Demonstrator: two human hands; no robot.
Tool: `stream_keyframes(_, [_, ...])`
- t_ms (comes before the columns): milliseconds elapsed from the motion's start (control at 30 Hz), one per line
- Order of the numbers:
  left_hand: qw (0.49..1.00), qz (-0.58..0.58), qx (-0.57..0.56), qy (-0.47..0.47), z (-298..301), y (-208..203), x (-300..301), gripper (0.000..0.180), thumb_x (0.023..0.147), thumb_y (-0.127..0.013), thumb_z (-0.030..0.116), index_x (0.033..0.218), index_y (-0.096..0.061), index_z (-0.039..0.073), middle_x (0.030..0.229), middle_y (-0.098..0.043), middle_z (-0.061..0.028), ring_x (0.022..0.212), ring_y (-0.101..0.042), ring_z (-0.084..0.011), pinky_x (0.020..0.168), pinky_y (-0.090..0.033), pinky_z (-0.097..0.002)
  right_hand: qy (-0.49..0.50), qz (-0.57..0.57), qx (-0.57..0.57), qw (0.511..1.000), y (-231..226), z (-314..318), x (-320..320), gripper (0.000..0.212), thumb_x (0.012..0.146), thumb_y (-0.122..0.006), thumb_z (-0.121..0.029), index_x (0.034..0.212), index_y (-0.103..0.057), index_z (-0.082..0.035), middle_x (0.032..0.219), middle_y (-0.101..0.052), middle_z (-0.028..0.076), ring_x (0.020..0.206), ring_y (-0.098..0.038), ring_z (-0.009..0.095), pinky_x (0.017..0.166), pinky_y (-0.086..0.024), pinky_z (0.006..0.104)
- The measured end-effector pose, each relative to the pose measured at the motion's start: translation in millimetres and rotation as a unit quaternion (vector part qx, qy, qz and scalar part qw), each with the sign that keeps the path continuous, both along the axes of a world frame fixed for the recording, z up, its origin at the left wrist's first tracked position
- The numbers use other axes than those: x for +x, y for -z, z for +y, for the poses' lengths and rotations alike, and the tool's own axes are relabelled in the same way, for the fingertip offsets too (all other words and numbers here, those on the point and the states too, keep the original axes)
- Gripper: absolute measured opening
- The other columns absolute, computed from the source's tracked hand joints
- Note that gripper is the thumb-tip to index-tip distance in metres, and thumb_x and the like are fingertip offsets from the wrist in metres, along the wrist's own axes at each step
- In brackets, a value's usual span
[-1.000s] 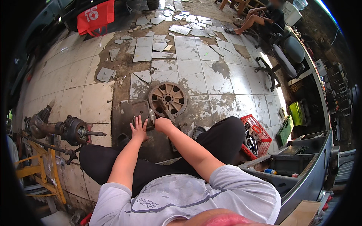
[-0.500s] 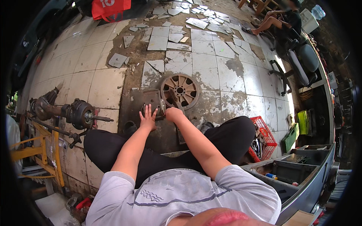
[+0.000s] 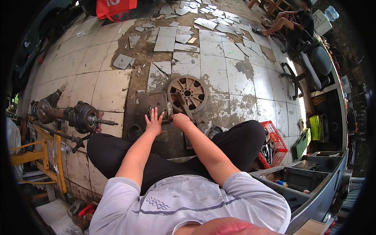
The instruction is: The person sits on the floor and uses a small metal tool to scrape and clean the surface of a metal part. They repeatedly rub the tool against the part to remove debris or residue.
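Note:
My left hand (image 3: 154, 124) lies with its fingers spread on a worn metal plate (image 3: 158, 101) that has holes in it. To its right, my right hand (image 3: 181, 121) is closed in a fist at the plate's lower right corner. What it grips is mostly hidden under the fingers. A narrow metal strip (image 3: 170, 109) runs along the plate's right edge, close to the fist. Just beyond, a rusty flywheel (image 3: 187, 93) with a toothed rim and spokes lies flat. A long brown piece (image 3: 181, 101) rests across its near left part, reaching toward my right hand.
At the left stand a greasy axle assembly (image 3: 83, 117) and a yellow metal frame (image 3: 58, 160). A red plastic crate (image 3: 277, 143) and a grey compartment box (image 3: 299, 178) are at my right. Broken tiles (image 3: 164, 42) litter the far floor. A person (image 3: 291, 21) sits at the far right.
Almost nothing differs. The whole view has shifted very slightly, while both hands keep their places at the plate.

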State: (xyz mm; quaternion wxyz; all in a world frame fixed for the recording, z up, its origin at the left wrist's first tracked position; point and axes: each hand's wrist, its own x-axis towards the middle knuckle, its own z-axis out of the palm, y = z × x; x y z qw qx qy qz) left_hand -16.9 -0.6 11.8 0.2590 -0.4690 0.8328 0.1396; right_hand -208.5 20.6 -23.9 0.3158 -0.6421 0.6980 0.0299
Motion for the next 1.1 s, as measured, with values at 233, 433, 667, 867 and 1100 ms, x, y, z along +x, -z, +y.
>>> stream_keyframes(233, [1.0,-0.008,0.005,-0.015,3.3,5.8,12.7,0.122,0.084,-0.079,0.049,0.171,0.003,0.025,0.173,0.024,-0.019,0.161,0.02,-0.0381,0.124,-0.003,-0.0702,-0.042,0.015,0.06,0.997,-40.9,-8.3,12.9,0.027,0.092,-0.062,-0.016,0.112,-0.079,-0.011,0.115,-0.077,0.016,0.109,-0.073,0.034,0.091,-0.059,0.0472])
stream_keyframes(433, [1.0,-0.004,0.002,-0.021,3.8,10.3,20.5,0.123,0.083,-0.08,0.052,0.171,0.002,0.025,0.173,0.024,-0.0193,0.161,0.019,-0.0387,0.124,-0.004,-0.0702,-0.079,0.027,0.026,0.996,-68.4,-14.3,17.7,0.03,0.099,-0.053,-0.017,0.112,-0.078,-0.005,0.11,-0.078,0.017,0.103,-0.075,0.035,0.086,-0.061,0.0477])
stream_keyframes(667, [1.0,-0.013,-0.004,-0.011,2.8,9.6,19.4,0.123,0.083,-0.081,0.053,0.171,0.001,0.025,0.173,0.023,-0.0196,0.161,0.02,-0.0389,0.124,-0.004,-0.0701,-0.036,0.017,0.021,0.999,-54.5,-3.0,22.0,0.024,0.092,-0.061,-0.017,0.107,-0.077,-0.006,0.111,-0.077,0.017,0.104,-0.074,0.036,0.087,-0.06,0.05])
stream_keyframes(867, [1.0,-0.004,0.006,-0.006,4.3,-1.8,8.2,0.117,0.085,-0.079,0.05,0.171,-0.002,0.027,0.174,0.022,-0.0178,0.161,0.02,-0.038,0.124,-0.004,-0.0701,0.02,0.004,-0.009,1.0,-26.8,12.2,14.8,0.025,0.093,-0.061,-0.019,0.105,-0.079,-0.007,0.109,-0.078,0.016,0.103,-0.074,0.035,0.086,-0.061,0.0495])
stream_keyframes(1100, [1.0,-0.007,0.0,-0.007,3.8,2.8,11.9,0.117,0.085,-0.078,0.053,0.171,-0.002,0.027,0.174,0.022,-0.0187,0.161,0.019,-0.0387,0.124,-0.004,-0.0714,-0.045,0.004,-0.02,0.999,-29.0,3.8,13.8,0.029,0.096,-0.053,-0.017,0.105,-0.077,-0.003,0.105,-0.078,0.018,0.097,-0.076,0.036,0.081,-0.062,0.0481])
